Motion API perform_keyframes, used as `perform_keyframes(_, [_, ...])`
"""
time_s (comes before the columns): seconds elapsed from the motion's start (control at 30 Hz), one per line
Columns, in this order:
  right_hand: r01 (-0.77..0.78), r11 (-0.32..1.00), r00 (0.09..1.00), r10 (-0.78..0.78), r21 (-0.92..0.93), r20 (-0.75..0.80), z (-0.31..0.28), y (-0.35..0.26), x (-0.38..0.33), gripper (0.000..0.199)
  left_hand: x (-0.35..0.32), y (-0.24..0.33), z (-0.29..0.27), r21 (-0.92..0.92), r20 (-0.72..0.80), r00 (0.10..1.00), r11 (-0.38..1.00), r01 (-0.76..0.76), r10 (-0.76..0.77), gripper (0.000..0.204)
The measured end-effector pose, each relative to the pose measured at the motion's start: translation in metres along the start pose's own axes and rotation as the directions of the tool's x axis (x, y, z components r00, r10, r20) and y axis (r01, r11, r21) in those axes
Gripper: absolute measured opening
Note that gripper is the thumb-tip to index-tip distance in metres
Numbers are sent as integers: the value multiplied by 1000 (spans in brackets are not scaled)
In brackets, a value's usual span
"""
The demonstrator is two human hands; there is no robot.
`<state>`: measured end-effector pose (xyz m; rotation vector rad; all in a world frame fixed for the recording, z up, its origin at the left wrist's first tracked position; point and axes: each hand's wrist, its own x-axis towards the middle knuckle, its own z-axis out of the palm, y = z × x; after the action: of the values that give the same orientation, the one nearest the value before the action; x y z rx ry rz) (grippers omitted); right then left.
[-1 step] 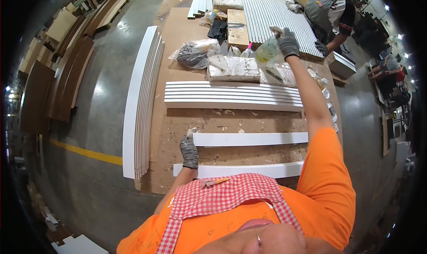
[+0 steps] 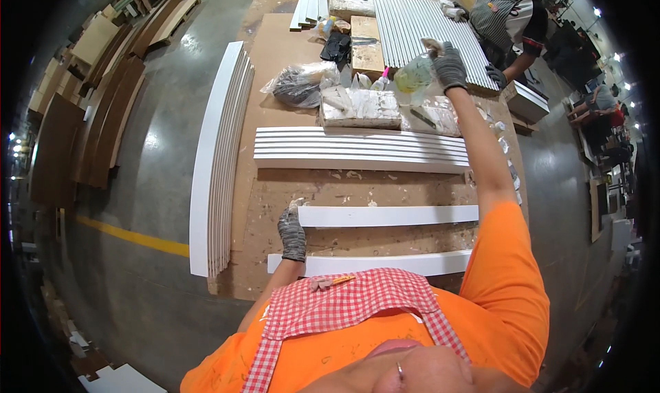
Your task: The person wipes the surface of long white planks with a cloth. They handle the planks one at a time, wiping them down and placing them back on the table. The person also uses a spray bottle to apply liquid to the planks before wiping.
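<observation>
My left hand [image 2: 292, 236], in a grey knit glove with bare fingertips, is closed at the left end of a white strip [image 2: 388, 216] lying across the table. A second white strip [image 2: 385, 263] lies parallel and closer to me, partly behind my left wrist. My right arm reaches far across the table. At its end my right hand [image 2: 449, 66], gloved the same way, is closed at the top of a clear, tilted plastic bottle [image 2: 414, 75] with yellowish-green contents. Below the bottle sits a white-smeared block [image 2: 430, 118] with a dark flat tool on it.
A stack of white strips [image 2: 361, 149] crosses mid-table; another [image 2: 223, 166] runs along the left edge. Farther off are a wrapped bundle [image 2: 302, 83], another white-smeared block [image 2: 361, 107] and a ribbed row of white strips [image 2: 430, 35]. A co-worker [image 2: 512, 22] stands at the far right.
My right hand has shifted very slightly right, with the bottle still at its fingers. My left hand and the strips stay in place.
</observation>
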<state>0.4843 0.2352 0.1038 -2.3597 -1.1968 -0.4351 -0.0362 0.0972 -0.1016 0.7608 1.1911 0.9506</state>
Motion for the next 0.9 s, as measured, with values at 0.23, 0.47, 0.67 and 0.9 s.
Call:
perform_keyframes(0.23, [-216, 62, 949, 246, 974, 195, -93, 76, -40, 24, 3, -8, 1, 252, 34, 972, 939, -235, 234, 35])
perform_keyframes(0.47, [-115, -738, 982, 15, 665, 186, -41, 122, -92, 41, -1, 2, -1, 324, 65, 963, 907, -268, 261, 36])
perform_keyframes(0.67, [-181, -173, 918, 323, 968, 229, -44, 129, -58, 32, 15, -9, 0, -15, 35, 999, 1000, -14, 15, 36])
perform_keyframes(0.9, [-72, 987, 975, 99, 141, -200, -44, 24, -17, 39, -1, 13, 7, 120, 15, 999, 992, -35, 33, 38])
